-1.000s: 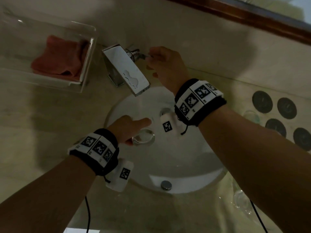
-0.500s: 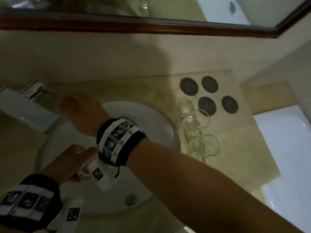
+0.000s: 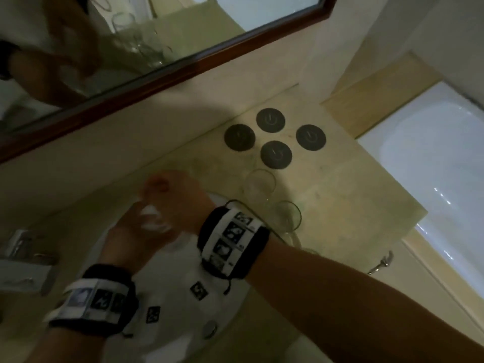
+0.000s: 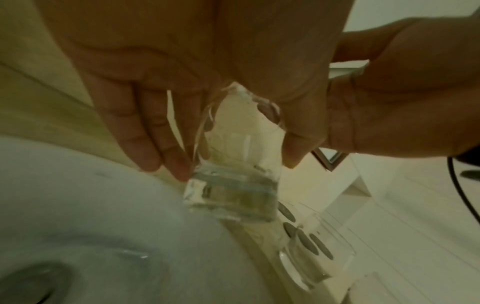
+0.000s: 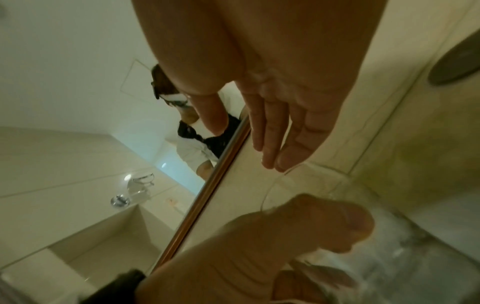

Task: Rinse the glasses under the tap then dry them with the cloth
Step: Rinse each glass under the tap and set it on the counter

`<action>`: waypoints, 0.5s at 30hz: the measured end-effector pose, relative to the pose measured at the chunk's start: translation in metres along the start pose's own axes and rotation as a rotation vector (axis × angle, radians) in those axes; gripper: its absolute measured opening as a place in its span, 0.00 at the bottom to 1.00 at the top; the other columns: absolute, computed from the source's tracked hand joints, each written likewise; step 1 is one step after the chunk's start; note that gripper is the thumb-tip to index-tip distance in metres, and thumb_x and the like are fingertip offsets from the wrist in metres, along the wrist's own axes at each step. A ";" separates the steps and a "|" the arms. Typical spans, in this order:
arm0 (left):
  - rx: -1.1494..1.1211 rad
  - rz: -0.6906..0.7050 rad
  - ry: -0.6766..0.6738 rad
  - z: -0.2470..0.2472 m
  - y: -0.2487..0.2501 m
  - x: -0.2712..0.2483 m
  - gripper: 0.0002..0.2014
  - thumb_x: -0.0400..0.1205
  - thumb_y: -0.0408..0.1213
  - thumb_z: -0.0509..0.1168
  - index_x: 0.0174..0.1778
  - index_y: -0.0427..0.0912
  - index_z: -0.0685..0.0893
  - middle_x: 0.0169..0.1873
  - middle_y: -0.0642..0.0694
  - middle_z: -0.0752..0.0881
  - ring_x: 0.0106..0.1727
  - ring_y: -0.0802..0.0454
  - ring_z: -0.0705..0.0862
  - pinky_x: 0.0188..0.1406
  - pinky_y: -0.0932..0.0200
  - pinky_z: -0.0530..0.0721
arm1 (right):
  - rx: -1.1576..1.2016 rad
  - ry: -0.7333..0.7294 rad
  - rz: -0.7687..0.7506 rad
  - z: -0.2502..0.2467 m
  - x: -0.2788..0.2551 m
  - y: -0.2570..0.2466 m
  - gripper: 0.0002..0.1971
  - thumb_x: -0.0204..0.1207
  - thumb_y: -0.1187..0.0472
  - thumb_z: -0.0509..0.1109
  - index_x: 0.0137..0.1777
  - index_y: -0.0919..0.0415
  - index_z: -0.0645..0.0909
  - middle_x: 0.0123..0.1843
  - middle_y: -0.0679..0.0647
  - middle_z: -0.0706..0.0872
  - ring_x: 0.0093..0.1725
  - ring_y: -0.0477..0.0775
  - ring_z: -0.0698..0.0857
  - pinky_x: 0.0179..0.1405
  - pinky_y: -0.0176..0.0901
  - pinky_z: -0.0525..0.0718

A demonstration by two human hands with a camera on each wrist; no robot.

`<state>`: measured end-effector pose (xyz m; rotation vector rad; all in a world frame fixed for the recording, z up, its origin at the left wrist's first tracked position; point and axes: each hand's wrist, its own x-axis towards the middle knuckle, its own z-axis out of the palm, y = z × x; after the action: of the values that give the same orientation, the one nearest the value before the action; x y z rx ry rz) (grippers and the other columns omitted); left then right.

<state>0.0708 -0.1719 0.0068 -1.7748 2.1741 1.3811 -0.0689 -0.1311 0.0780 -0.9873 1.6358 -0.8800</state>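
Hanging over the basin [image 3: 183,305], the glass [image 4: 233,164] is gripped by the left hand [image 3: 136,231]; the right hand [image 3: 180,203], fingers straight, touches its rim. Rinsing seems finished; the cloth, unseen here, must be fetched next. Other glasses [image 3: 259,187] stand on the worktop [image 3: 340,205] at three o'clock.

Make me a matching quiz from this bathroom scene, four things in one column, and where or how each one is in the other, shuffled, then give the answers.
Things:
1. glass
2. coasters
3. right hand
4. mirror

States:
A. dark, round, four on the counter
B. gripped by the left hand over the sink
C. wood-framed, on the wall
D. open, fingers straight

Pairs: 1-B, 2-A, 3-D, 4-C
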 end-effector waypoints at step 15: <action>-0.112 0.242 0.136 0.087 0.124 0.068 0.40 0.63 0.39 0.85 0.67 0.61 0.73 0.62 0.54 0.84 0.60 0.48 0.85 0.55 0.47 0.89 | 0.155 0.488 -0.008 -0.189 -0.034 0.045 0.05 0.83 0.59 0.71 0.53 0.57 0.87 0.47 0.59 0.93 0.44 0.56 0.89 0.51 0.59 0.90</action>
<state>-0.0948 -0.1758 -0.0054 -1.7357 2.5012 1.4976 -0.2540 -0.0656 0.0969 -0.7043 1.9289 -1.3065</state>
